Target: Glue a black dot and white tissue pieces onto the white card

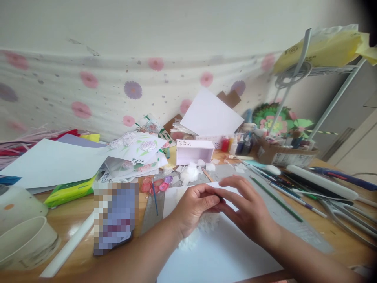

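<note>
Here, left hand [193,208] and right hand [253,210] meet at the fingertips over white paper [224,253] — what they're gripping, I can't tell.

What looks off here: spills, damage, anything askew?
White scraps lie loose on the gray mat near the small open box, untidy like offcuts. Left of the mat, blocky pixelation obscures a bluish object, an image oddity. No clear spill or damage.
</note>
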Available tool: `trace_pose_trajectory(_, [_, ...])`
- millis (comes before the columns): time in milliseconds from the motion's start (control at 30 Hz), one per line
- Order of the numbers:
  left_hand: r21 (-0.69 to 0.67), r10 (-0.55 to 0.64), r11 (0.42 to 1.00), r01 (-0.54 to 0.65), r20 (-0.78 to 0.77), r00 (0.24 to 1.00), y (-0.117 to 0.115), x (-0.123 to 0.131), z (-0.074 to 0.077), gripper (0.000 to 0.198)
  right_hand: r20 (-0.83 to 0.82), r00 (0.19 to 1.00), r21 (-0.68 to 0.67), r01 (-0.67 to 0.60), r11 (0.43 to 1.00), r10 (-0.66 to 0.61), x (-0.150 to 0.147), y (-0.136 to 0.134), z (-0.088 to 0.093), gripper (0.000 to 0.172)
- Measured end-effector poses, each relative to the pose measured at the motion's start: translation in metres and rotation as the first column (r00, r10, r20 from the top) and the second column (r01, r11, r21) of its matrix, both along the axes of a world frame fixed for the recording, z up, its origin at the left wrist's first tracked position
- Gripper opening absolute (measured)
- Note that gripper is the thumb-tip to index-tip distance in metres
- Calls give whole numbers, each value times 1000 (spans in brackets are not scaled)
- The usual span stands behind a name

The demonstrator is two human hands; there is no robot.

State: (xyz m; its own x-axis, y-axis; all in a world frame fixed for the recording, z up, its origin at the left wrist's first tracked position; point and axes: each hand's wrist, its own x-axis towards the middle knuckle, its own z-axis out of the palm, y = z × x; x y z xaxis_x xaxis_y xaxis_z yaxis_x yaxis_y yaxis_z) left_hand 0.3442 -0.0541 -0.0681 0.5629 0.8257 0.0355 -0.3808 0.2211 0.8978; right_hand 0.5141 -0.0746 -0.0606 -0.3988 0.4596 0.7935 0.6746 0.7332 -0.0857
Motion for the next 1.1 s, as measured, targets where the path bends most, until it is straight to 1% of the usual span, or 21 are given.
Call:
trace_pose_trajectory(100, [8,-8,1000,8,-7,1000,2,0,-1,21,-5,1000,14,-10,1000,10,-1,3,1,30])
trace_pose_trajectory(233, [17,41,999,-41,21,999,4,-1,-1,21,-31,1000,29,-7,1000,8,-7,7,2,26])
trace_pose_trajectory(400, [22,80,996,-81,47,996,3,-1,0,17,23,999,-24,26,999,-26,-8,7,1,34])
trace_pose_trajectory(600, [23,10,1000,-9,-38,999,-1,0,0,18,71,997,-34,-3,999,6,4,-2,-1,36])
trace_pose_trajectory(700, [35,-24,999,25,-38,999,-1,0,1,20,75,997,-33,-28,999,30,7,-6,1,38])
trace_pose_trajectory(800, [41,-31,999,32,-19,999,-2,0,2,21,62,997,-21,-36,999,38,7,-7,2,39])
trace_pose_trajectory(967, [46,-31,998,33,-35,999,-1,-1,3,18,57,998,-17,-36,999,37,3,-6,1,36])
trace_pose_trajectory(1100, [48,-27,998,28,-18,999,0,-1,3,18,45,998,-13,-46,999,47,1,-4,2,34])
